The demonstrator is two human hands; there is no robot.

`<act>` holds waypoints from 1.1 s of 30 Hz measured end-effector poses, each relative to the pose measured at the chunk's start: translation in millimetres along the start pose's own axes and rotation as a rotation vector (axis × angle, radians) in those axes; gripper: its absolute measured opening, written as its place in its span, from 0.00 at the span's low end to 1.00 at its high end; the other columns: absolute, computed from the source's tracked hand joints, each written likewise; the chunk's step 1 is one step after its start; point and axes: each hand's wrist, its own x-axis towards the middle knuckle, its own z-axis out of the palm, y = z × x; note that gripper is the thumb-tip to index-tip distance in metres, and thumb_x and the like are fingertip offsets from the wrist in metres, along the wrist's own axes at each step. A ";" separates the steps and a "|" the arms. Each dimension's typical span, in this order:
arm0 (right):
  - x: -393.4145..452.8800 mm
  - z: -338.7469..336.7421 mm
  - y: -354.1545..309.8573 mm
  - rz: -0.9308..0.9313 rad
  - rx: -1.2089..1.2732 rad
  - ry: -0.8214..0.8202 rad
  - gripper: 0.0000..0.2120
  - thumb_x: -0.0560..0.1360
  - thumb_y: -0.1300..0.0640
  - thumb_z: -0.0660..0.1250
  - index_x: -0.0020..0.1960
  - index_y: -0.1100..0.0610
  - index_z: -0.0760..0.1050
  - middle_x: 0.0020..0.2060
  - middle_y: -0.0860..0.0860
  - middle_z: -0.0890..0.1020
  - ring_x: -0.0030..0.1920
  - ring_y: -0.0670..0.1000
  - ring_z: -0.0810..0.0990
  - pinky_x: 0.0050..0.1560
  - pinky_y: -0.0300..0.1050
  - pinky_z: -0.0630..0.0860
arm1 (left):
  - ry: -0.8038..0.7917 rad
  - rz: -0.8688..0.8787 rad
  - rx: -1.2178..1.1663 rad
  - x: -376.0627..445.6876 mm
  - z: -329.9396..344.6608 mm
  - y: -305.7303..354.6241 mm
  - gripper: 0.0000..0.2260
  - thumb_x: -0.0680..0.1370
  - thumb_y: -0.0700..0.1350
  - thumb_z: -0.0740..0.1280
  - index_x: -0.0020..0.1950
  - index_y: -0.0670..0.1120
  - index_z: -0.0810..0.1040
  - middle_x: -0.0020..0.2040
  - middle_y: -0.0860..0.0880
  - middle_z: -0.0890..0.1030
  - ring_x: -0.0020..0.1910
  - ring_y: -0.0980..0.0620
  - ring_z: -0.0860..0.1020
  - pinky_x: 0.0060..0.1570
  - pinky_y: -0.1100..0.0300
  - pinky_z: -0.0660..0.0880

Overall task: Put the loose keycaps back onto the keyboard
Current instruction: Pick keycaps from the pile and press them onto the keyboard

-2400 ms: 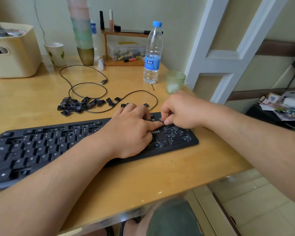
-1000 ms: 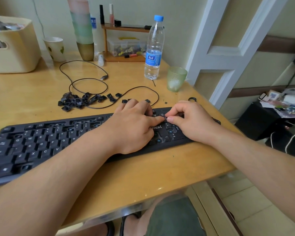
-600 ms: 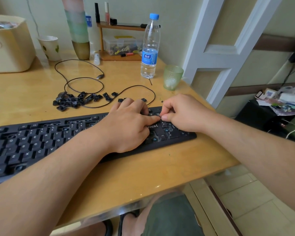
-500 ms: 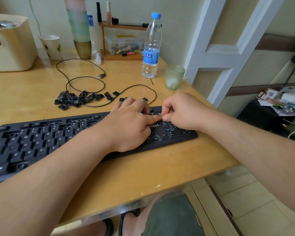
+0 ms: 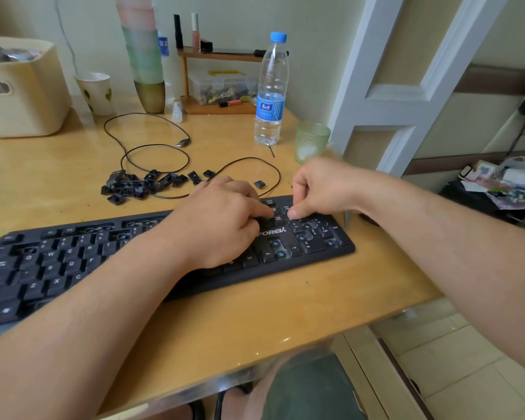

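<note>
1. Keycaps (image 5: 134,186) lie in a loose black pile on the desk (image 5: 255,304), behind the keyboard (image 5: 309,253).
2. Left hand (image 5: 219,219) rests on the keyboard, one finger pressing a key.
3. Right hand (image 5: 319,189) has curled fingers, thumb pressing the number keys. I cannot tell if it holds a keycap.

Behind the keyboard (image 5: 73,262): a scatter of loose keycaps (image 5: 134,186) tangled among loops of black cable (image 5: 155,147). Farther back, water bottle (image 5: 269,95) and green glass (image 5: 311,140) near the right edge, stacked cups (image 5: 144,62), paper cup (image 5: 96,92) and beige bin (image 5: 25,89). Bare surface (image 5: 43,165) at the left, before the bin.
</note>
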 end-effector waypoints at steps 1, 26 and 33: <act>1.3 -0.8 0.4 -0.001 0.013 0.004 0.11 0.68 0.51 0.83 0.40 0.53 0.82 0.40 0.48 0.85 0.45 0.50 0.83 0.47 0.47 0.80 | 0.005 0.002 -0.004 0.2 0.2 -0.6 0.27 0.76 0.54 0.51 0.70 0.63 0.78 0.64 0.57 0.76 0.66 0.50 0.69 0.67 0.45 0.67; 78.4 41.7 -86.4 -0.289 -0.141 0.186 0.08 0.77 0.56 0.73 0.55 0.48 0.83 0.51 0.49 0.82 0.52 0.54 0.80 0.55 0.53 0.81 | 0.138 -0.427 -0.011 -4.6 -15.6 -79.9 0.20 0.78 0.42 0.60 0.64 0.59 0.82 0.63 0.53 0.81 0.60 0.51 0.79 0.55 0.57 0.79; 83.3 45.8 -86.6 -0.252 -0.087 0.203 0.12 0.77 0.61 0.69 0.54 0.46 0.84 0.52 0.48 0.83 0.52 0.53 0.81 0.56 0.50 0.81 | 0.235 -0.404 -0.076 -5.5 -18.1 -75.7 0.21 0.77 0.41 0.62 0.64 0.60 0.82 0.58 0.55 0.82 0.55 0.53 0.80 0.52 0.56 0.79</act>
